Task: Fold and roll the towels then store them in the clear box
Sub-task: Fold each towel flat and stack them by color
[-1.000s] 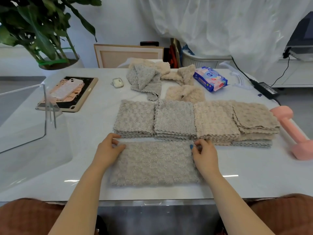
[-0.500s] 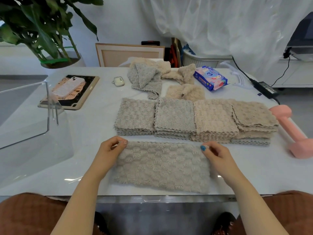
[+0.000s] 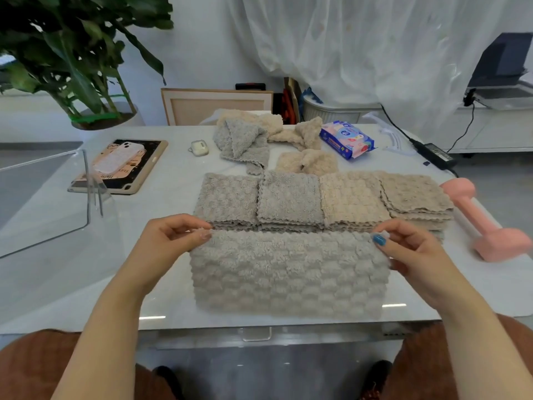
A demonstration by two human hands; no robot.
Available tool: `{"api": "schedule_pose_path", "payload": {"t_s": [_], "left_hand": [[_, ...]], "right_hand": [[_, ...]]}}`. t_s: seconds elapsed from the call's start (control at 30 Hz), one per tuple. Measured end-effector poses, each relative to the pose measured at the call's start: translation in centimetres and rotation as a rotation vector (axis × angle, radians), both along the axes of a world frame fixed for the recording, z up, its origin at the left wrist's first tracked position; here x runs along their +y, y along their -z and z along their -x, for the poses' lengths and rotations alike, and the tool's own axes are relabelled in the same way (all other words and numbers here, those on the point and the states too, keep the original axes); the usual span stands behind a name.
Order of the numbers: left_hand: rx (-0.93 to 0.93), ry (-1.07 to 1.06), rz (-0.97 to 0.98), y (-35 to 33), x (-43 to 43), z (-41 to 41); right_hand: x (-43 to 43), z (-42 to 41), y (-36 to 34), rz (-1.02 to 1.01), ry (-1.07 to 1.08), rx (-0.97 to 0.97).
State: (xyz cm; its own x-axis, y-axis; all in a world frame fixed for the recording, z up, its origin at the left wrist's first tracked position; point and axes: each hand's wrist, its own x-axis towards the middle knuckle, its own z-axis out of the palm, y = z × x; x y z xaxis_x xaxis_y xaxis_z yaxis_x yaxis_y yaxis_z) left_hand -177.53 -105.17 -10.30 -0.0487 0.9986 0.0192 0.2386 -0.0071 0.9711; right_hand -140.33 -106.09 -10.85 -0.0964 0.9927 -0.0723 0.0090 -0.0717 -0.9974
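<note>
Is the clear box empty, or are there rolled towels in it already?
Empty as far as visible: only tabletop shows through the clear box; its left end is out of frame.

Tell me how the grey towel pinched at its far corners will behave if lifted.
Likely floppy: the grey towel drapes from the corners pinched by the left hand and right hand down onto the table. Probably light, since fingertip pinches hold its edge up. Its fluffy pile should resist sliding.
</note>
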Motion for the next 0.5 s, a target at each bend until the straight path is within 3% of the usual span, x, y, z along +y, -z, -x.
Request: {"api": "schedule_pose_path", "payload": {"t_s": [0.17, 0.23, 0.3, 0.37, 0.47, 0.5], "left_hand": [[0.141, -0.094, 0.032, 4.9, 1.8, -1.8], [0.362, -0.223, -0.023, 7.3, 1.5, -3.4], [0.663, -0.307, -0.203, 9.0, 0.2, -6.1], [0.775, -0.135, -0.357, 9.1, -1.7, -10.2], [0.814, 0.389, -0.344, 10.1, -4.0, -16.7], [0.849, 0.473, -0.360, 10.8, -4.2, -18.3]], "right_hand": [[1.8, 2.0, 4.6, 0.161, 0.302, -0.066], [2.1, 2.3, 6.2, 0.233, 0.411, -0.086], [2.1, 2.0, 7.5, 0.281, 0.451, -0.215], [2.0, 1.7, 8.3, 0.337, 0.427, -0.338], [2.0, 1.4, 8.7, 0.416, 0.399, -0.338], [2.1, 1.4, 8.5, 0.427, 0.395, -0.325]]}}
